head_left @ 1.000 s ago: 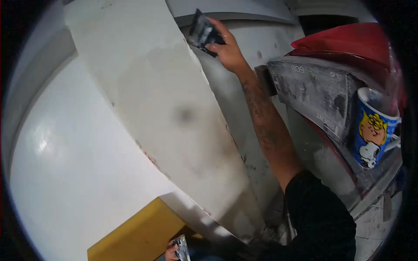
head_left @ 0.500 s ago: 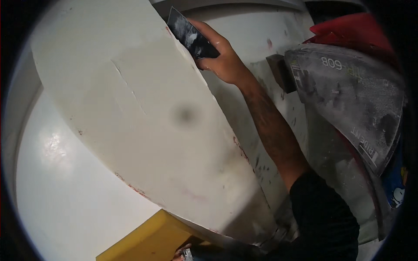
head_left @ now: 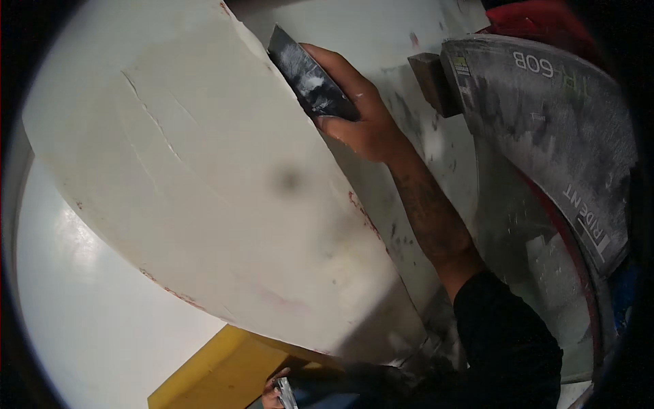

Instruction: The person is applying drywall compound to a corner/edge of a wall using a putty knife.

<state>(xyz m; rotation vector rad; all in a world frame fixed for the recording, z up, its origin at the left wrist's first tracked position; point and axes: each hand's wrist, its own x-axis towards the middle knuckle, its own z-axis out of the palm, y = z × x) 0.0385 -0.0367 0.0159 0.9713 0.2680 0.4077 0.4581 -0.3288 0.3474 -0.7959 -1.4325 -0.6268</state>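
Note:
A long off-white panel (head_left: 225, 232) fills the middle of the view, tapering toward the lower right. Its surface carries thin raised ridges and reddish worn spots along both edges. At its right edge, my right hand (head_left: 361, 116) grips a flat black spreader (head_left: 306, 75) smeared with white, thumb on the near side and fingers behind. The spreader's long side lies against or very close to the panel's edge. Low in the view, my left hand (head_left: 270, 395) is closed around a grey, flat-looking tool (head_left: 286, 394), cut off by the picture's lower edge.
A yellow block-like piece (head_left: 204, 365) sits under the panel's near left edge. Beyond lies a glossy white surface (head_left: 75, 273). At right are a dusty dark grey curved piece (head_left: 545, 116), a brown block (head_left: 434, 85) and something red (head_left: 545, 27).
My right hand has slid the spreader along the panel's right edge toward the near end. The view has shifted, and more of my left hand and its tool shows.

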